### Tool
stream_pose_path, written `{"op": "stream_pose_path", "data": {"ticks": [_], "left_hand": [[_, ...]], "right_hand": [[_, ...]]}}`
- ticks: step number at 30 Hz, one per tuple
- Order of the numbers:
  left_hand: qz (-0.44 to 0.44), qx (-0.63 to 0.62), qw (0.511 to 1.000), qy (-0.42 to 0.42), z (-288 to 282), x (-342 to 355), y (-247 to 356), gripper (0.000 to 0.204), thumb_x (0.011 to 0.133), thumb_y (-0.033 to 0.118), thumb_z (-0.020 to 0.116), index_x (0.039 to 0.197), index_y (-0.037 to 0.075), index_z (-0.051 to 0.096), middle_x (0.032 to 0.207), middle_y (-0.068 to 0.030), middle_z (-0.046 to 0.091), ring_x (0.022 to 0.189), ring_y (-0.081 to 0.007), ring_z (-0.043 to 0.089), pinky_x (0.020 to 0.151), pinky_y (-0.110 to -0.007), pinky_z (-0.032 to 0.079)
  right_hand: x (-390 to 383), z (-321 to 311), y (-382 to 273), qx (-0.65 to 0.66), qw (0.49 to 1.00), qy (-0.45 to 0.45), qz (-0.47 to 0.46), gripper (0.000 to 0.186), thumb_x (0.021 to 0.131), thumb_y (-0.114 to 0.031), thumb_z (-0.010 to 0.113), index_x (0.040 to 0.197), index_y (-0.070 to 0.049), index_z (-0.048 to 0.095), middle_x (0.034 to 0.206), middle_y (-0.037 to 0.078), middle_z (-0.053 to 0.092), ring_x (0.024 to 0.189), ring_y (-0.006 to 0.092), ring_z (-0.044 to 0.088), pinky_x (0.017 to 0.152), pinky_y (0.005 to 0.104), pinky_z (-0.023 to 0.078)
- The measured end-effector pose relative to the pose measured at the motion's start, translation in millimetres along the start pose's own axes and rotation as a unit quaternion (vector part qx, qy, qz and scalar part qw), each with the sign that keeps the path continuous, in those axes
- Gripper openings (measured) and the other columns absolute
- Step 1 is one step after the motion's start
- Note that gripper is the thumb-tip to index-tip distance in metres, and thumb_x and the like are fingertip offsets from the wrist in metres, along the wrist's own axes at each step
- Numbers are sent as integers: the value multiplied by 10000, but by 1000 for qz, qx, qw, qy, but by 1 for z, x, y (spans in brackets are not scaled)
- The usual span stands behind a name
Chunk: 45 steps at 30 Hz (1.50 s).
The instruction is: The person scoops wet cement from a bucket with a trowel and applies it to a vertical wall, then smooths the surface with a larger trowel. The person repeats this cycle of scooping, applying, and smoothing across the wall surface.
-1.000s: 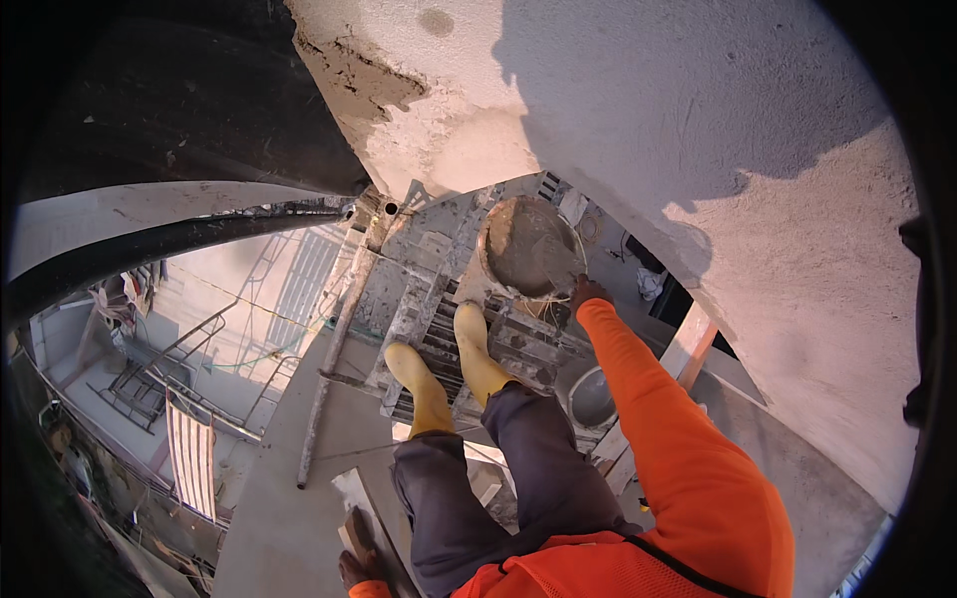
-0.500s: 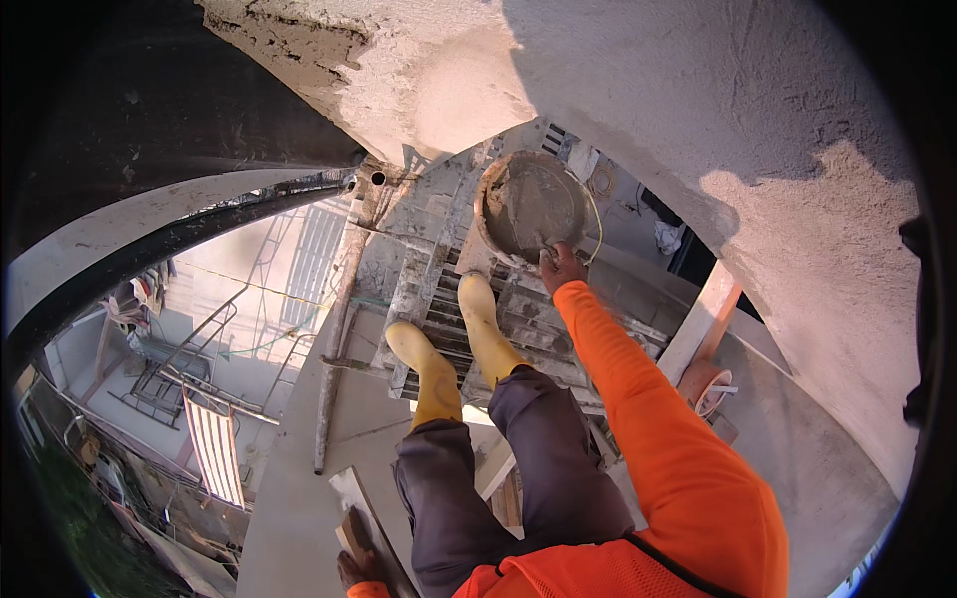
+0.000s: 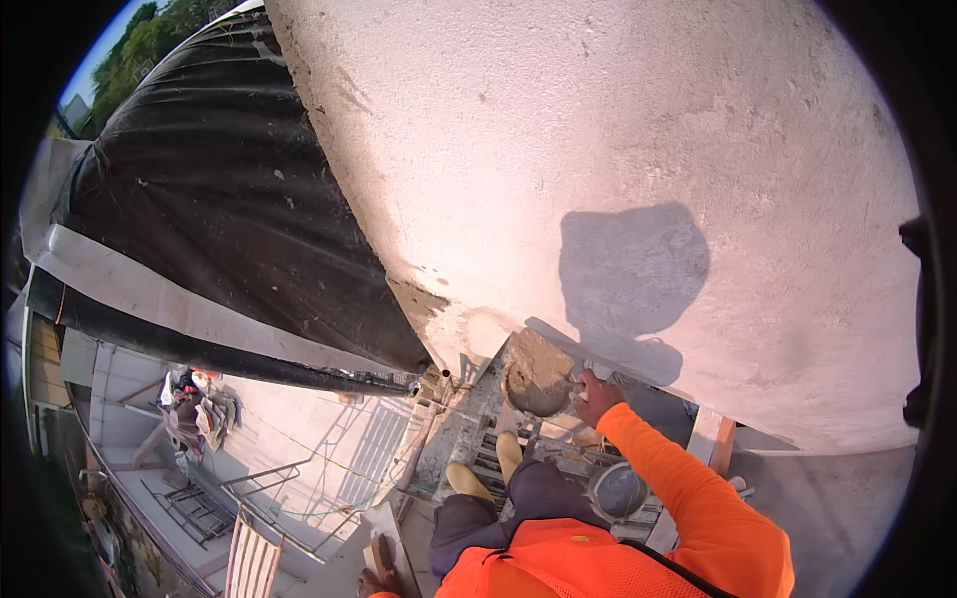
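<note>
My right hand (image 3: 596, 399) is closed on a trowel (image 3: 582, 381) at the bucket of wet mortar (image 3: 522, 399), where a lump of grey mortar (image 3: 538, 361) partly hides the rim and blade. Low in the picture my left hand (image 3: 373, 583) grips a flat float (image 3: 397, 545) by its wooden handle. My yellow boots (image 3: 506, 448) stand on a mortar-caked slatted platform (image 3: 488, 463) just below the bucket.
A large plastered wall (image 3: 758, 249) rises above the platform, bearing a shadow. Black sheeting (image 3: 219, 189) hangs at left. A grey bucket (image 3: 618, 488) sits lower right. A pole railing (image 3: 424, 439) borders the platform; a lower level (image 3: 299, 429) holds metal frames (image 3: 189, 513).
The view has tilted up to show much more wall, with bucket and boots now lower in the picture. My right hand has come onto a trowel at the bucket, where mortar is heaped up.
</note>
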<state>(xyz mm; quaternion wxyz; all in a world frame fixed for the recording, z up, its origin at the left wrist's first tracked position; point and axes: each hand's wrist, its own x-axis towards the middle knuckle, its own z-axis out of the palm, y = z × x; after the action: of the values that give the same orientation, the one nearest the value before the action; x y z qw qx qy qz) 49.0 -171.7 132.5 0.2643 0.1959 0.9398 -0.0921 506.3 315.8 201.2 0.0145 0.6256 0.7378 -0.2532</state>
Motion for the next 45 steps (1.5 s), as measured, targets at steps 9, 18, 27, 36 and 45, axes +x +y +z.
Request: {"op": "stream_pose_path", "data": {"ticks": [9,18,27,36,45], "left_hand": [[26,-93,995,21,-47,1,53,638,770,467,845,1162,75,529,1077,-193,584,989,-408,575,802,-520,479],[18,-164,985,54,-59,-2,49,567,815,416,821,1123,68,498,1000,-141,510,906,-335,504,739,-452,443],[-17,-248,962,111,-52,8,39,504,860,366,798,1085,61,466,924,-88,437,822,-261,433,677,-383,407],[85,-465,812,344,-92,44,58,452,905,316,775,1047,54,434,847,-35,363,738,-187,362,614,-315,371],[277,-530,748,290,-223,46,234,376,951,233,728,1131,24,473,909,-113,581,787,-183,493,717,-335,468]], "right_hand": [[-10,-320,-318,122,887,175,-409,334,899,-198,741,1112,-40,539,946,195,675,878,409,678,778,468,531],[-54,-561,-537,282,654,-132,-689,292,1054,-295,623,1144,-17,634,855,50,681,675,110,637,561,264,538],[-4,-635,-454,439,656,351,-504,275,1026,-201,603,1218,-6,576,878,41,614,681,92,593,564,253,533],[-74,-553,-280,-119,671,593,-429,179,987,-136,643,1078,6,585,930,190,636,727,345,630,675,410,515],[-112,-512,-211,-219,709,586,-325,151,955,-96,666,1025,-7,565,868,162,568,698,341,619,600,409,495]]}}
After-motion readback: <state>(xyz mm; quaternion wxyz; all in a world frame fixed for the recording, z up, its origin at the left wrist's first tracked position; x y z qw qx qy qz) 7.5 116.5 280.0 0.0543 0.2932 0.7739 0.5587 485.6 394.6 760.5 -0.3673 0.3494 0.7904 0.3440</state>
